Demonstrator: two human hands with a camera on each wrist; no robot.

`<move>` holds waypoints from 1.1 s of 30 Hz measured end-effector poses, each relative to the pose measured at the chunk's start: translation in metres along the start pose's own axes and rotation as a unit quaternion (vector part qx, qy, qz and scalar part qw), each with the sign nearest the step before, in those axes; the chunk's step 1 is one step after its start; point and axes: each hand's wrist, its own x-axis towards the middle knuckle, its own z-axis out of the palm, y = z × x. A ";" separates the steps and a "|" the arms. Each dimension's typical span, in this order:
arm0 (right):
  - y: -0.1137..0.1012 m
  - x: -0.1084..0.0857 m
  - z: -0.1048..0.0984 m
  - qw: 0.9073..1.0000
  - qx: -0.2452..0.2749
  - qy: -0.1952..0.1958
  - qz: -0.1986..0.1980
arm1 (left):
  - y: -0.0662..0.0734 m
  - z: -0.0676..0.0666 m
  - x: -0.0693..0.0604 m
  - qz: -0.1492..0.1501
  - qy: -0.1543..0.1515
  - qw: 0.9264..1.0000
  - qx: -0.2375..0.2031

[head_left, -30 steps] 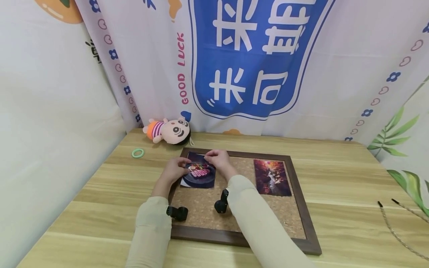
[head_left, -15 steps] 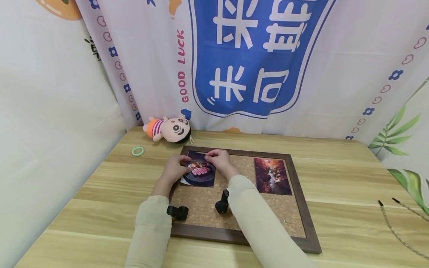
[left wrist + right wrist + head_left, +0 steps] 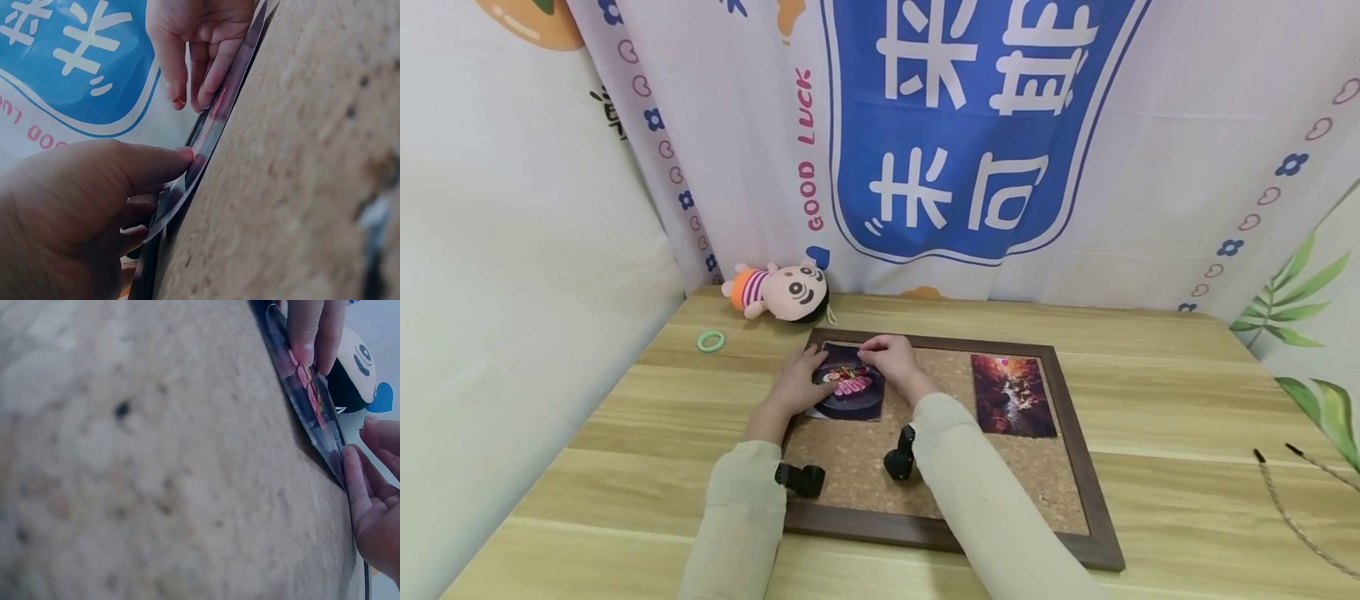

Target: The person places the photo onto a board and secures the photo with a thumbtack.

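A food photo [image 3: 848, 402], showing sliced meat on a dark plate, lies at the upper left of a framed corkboard [image 3: 850, 467]. My left hand [image 3: 793, 385] presses the photo's left side, thumb and fingers spread. In the left wrist view the photo [image 3: 215, 134] bows slightly off the cork beside the thumb. At the photo's upper right corner, my right hand [image 3: 891, 362] pinches a tiny pin [image 3: 361, 429]. Only the pin's thin metal point shows in the right wrist view; fingers hide its head. Other fingers of that hand touch the photo's edge.
An autumn stream photo [image 3: 1013, 396] with a pink dot near its top lies at the board's right. A plush doll [image 3: 778, 292] and a green ring [image 3: 711, 342] sit beyond the board, to the left. Cords [image 3: 1292, 517] lie at the right. A printed curtain [image 3: 760, 167] hangs behind.
My left hand's fingers have straightened and spread over the photo's left side, from a more curled hold on it. The right hand stays at the upper right corner.
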 end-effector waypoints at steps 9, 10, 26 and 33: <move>0.001 0.005 0.001 1.000 0.009 0.000 -0.004 | -0.001 0.000 0.001 -0.011 -0.003 1.000 -0.009; 0.000 0.005 0.000 1.000 0.008 -0.001 -0.003 | -0.002 0.001 0.002 -0.012 -0.003 1.000 -0.009; -0.007 0.012 0.003 0.997 -0.069 0.018 -0.019 | -0.005 0.006 0.004 -0.016 -0.017 1.000 -0.005; -0.008 0.014 0.008 0.995 -0.099 0.015 -0.028 | 0.000 0.008 0.002 -0.013 -0.007 0.997 0.070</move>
